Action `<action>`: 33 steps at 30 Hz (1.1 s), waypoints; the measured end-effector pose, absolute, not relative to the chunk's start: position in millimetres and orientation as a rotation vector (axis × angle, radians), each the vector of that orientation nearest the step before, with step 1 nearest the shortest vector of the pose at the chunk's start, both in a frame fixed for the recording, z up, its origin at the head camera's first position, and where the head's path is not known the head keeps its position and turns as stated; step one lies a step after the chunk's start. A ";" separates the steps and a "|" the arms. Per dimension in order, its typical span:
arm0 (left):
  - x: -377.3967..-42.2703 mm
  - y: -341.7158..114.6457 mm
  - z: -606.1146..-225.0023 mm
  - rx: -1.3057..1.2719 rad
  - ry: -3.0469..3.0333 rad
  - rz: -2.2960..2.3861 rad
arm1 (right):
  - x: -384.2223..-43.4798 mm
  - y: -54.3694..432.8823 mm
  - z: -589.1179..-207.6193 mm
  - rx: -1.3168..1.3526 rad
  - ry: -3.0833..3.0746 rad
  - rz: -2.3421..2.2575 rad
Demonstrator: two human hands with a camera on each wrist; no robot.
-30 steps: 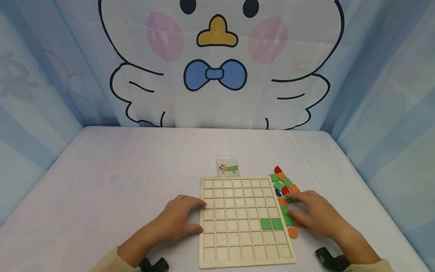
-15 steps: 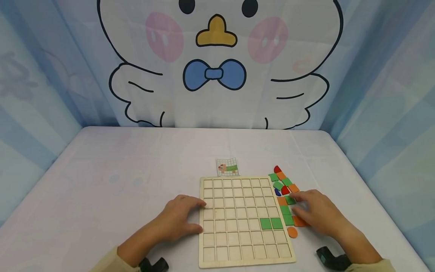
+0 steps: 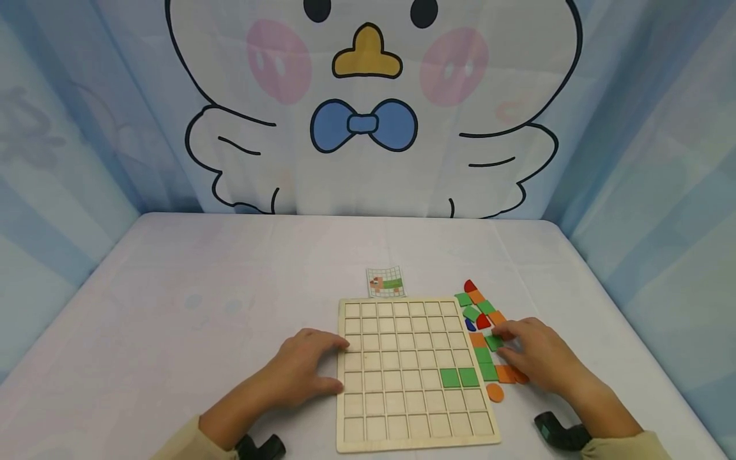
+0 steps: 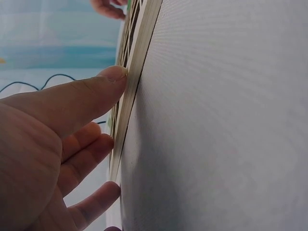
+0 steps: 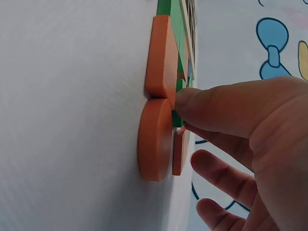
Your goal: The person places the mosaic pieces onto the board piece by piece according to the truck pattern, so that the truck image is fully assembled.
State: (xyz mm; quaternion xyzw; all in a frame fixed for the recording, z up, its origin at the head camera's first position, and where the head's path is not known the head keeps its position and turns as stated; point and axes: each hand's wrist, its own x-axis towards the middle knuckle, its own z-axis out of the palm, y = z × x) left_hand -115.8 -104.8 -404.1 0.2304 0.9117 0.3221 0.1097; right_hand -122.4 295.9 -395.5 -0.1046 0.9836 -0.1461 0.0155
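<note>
A pale wooden grid board (image 3: 397,383) lies on the table, with two green square tiles (image 3: 459,377) side by side in one row. My left hand (image 3: 301,370) rests at the board's left edge; in the left wrist view its thumb (image 4: 113,74) touches the rim and the fingers are loosely extended. Right of the board, my right hand (image 3: 537,354) pinches a green square tile (image 3: 493,343) between thumb and forefinger. In the right wrist view that green tile (image 5: 178,118) is partly hidden behind an orange square tile (image 5: 161,57) and an orange round piece (image 5: 156,139).
Loose green, orange, red and blue pieces (image 3: 485,308) lie along the board's right side. An orange disc (image 3: 495,392) sits near its lower right edge. Behind the board lies a small picture card (image 3: 386,282) with a coloured grid pattern. A printed curtain (image 3: 368,172) hangs behind the table.
My right hand has shifted slightly right, and the green tile at its fingertips has moved and turned a little. Orange pieces below it have come into view. My left hand stays at the board.
</note>
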 end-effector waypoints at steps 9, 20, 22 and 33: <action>-116.2 -105.2 -405.1 0.695 2.689 0.954 | -121.6 296.8 -395.6 -0.333 3.062 -0.470; -116.4 -105.0 -405.3 0.688 2.688 0.957 | -121.0 297.2 -392.7 -0.348 3.038 -0.438; -116.3 -104.9 -405.2 0.684 2.686 0.956 | -120.8 297.4 -392.6 -0.348 3.036 -0.436; -116.2 -104.5 -405.3 0.665 2.682 0.954 | -117.9 299.7 -386.6 -0.365 3.047 -0.467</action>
